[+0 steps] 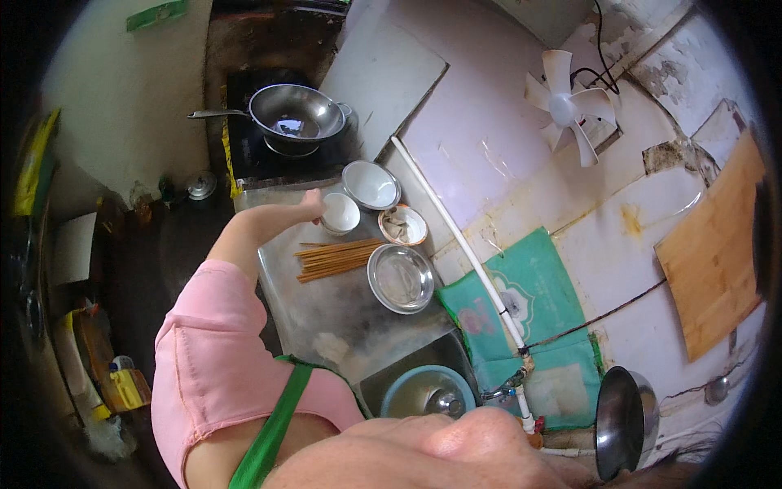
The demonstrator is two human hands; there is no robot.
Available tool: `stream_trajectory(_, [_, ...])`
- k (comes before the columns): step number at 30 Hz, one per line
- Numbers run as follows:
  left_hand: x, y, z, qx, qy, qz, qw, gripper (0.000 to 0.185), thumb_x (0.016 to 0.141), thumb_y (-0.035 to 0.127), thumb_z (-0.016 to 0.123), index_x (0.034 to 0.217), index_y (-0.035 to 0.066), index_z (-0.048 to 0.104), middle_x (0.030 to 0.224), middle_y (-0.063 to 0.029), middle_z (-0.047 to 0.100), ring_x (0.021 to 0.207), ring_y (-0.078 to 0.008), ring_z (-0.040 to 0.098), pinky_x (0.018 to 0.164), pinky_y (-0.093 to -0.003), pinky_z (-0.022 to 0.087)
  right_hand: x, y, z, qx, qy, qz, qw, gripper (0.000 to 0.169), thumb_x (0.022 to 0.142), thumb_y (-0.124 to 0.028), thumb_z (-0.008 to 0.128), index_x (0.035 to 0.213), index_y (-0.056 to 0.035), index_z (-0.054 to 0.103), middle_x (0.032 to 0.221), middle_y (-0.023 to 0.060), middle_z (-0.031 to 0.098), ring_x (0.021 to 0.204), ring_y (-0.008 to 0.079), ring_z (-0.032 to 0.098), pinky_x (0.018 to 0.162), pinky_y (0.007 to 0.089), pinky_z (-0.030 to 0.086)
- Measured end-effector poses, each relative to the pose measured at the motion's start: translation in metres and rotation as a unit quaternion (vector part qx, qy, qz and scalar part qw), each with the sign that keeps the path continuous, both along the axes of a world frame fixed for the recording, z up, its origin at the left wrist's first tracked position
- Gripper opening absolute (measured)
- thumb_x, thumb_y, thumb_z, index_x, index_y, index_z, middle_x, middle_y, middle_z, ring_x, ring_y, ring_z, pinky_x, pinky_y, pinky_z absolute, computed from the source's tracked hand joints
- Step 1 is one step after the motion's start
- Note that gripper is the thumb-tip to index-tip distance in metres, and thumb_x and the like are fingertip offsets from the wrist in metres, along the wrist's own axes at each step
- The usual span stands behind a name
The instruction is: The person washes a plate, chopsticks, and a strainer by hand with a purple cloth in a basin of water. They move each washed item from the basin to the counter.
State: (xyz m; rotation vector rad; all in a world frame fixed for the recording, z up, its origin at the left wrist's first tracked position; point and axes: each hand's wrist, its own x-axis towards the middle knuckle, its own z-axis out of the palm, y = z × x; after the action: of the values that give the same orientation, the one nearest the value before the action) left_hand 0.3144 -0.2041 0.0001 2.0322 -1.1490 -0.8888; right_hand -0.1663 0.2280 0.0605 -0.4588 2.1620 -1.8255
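Observation:
My left hand (314, 206) is at the near side of a small white bowl (340, 213), its fingers closed on the rim. Beside that bowl stands a larger white bowl (370, 185). A patterned-rim bowl (418, 225) holds pale, crumpled pieces that I cannot identify. Long brown wooden sticks (339, 258) lie bundled on the metal countertop (299, 318), with a shiny metal bowl (400, 279) at their end. A metal wok (296, 113) with a long handle sits on the stove (244, 162). My right hand is out of view.
A blue-rimmed basin (396, 386) with a metal object inside sits in the sink area, near a tap (510, 386) and a white pipe (455, 235). A white fan (563, 109) is near the wall. A dark pan (620, 422) hangs at lower right.

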Motion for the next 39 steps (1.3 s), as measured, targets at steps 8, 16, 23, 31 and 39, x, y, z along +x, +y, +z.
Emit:
stream_trajectory(8, [-0.161,0.094,0.039,-0.383,-0.015,-0.377,0.843,0.037,0.072,0.010,0.063,0.105,0.001,0.048,0.099,-0.0154,0.052,0.089,-0.0305,0.053,0.076,-0.0364,0.046,-0.037,0.002,-0.026,-0.018,-0.074,0.042,0.996,0.036,0.087,-0.031,0.055,0.109,-0.0024,0.057,0.100,0.0115,0.059,0.084,0.0232,0.053,0.076,0.0375,0.044])
stream_trajectory(16, [-0.400,0.289,-0.079,0.018,-0.099,-0.726,0.680,0.027,0.075,0.024,0.059,0.090,0.002,0.060,0.082,-0.0162,0.061,0.075,-0.0297,0.059,0.066,-0.0408,0.046,-0.072,0.001,-0.036,-0.037,-0.114,0.079,0.990,0.034,0.086,-0.029,0.056,0.108,-0.0032,0.057,0.098,0.0105,0.059,0.083,0.0227,0.054,0.074,0.0373,0.045])
stream_trajectory(23, [-0.475,0.317,-0.324,-0.069,0.046,-0.638,0.766,0.037,0.072,0.025,0.063,0.106,0.010,0.059,0.096,-0.0118,0.062,0.087,-0.0268,0.060,0.073,-0.0389,0.048,-0.092,0.001,-0.042,-0.056,-0.143,0.119,0.981,0.031,0.086,-0.027,0.057,0.108,-0.0040,0.056,0.097,0.0096,0.058,0.083,0.0223,0.054,0.073,0.0371,0.046])
stream_trajectory(31, [-0.463,0.339,-0.210,-0.055,0.014,-0.597,0.800,0.048,0.070,0.029,0.065,0.115,0.019,0.054,0.104,-0.0100,0.060,0.093,-0.0269,0.058,0.078,-0.0401,0.046,-0.115,0.006,-0.056,-0.062,-0.172,0.108,0.977,0.029,0.085,-0.024,0.058,0.107,-0.0048,0.056,0.095,0.0086,0.058,0.082,0.0218,0.055,0.071,0.0370,0.047])
stream_trajectory(39, [-0.443,0.289,-0.222,0.057,-0.004,-0.702,0.710,0.047,0.067,0.034,0.066,0.107,0.012,0.060,0.106,-0.0149,0.057,0.088,-0.0271,0.056,0.079,-0.0424,0.042,-0.111,0.051,-0.051,-0.160,-0.212,0.149,0.953,0.027,0.085,-0.022,0.059,0.106,-0.0057,0.055,0.094,0.0075,0.057,0.081,0.0213,0.056,0.070,0.0368,0.048])
